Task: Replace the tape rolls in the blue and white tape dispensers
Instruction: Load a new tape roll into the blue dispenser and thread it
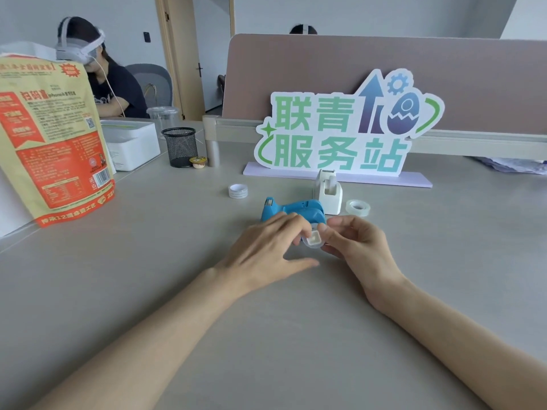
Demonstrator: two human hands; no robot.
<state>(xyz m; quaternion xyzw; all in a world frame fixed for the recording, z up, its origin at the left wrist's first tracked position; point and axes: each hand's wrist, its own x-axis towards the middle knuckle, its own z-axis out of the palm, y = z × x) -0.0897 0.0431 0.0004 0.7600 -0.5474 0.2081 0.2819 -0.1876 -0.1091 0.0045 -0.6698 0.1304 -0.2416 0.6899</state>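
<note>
Hands (313, 241) together, pinching small tape roll (313, 240) just before blue dispenser (296, 211); white dispenser (328, 192) behind.

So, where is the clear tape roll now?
In the head view, the clear tape roll lies flat on the table, just right of the white tape dispenser.

Both forearms reach forward, converging. The left hand (266, 247) lies palm down, fingers curled; the right hand (355, 244) pinches (thumb against forefinger), palm turned inward.
</note>
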